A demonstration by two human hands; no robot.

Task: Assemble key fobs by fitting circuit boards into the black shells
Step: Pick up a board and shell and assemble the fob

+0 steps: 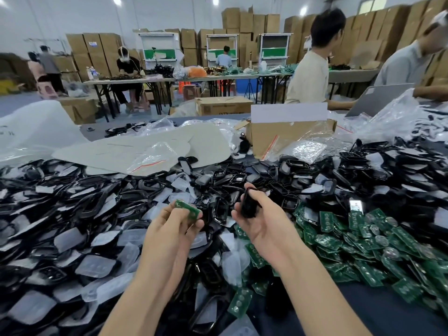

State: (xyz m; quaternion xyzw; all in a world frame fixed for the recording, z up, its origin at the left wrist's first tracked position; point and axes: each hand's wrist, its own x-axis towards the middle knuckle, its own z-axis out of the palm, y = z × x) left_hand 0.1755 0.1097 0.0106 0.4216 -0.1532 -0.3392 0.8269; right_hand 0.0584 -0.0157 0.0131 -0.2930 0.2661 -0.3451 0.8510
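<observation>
My left hand (173, 226) pinches a small green circuit board (188, 209) between thumb and fingertips, above the heap. To its right, my right hand (260, 218) grips a black key fob shell (249, 205), fingers curled round it; part of the shell is hidden by the fingers. The two hands are a short gap apart and the board is not touching the shell. Both are held over a large heap of black shells (101, 207) and translucent button pads.
A pile of green circuit boards (358, 241) lies to the right. An open cardboard box (288, 134) and clear plastic bags (388, 122) sit behind the heap. Grey card sheets (145, 146) lie at the back left. Two people stand at the table's far right.
</observation>
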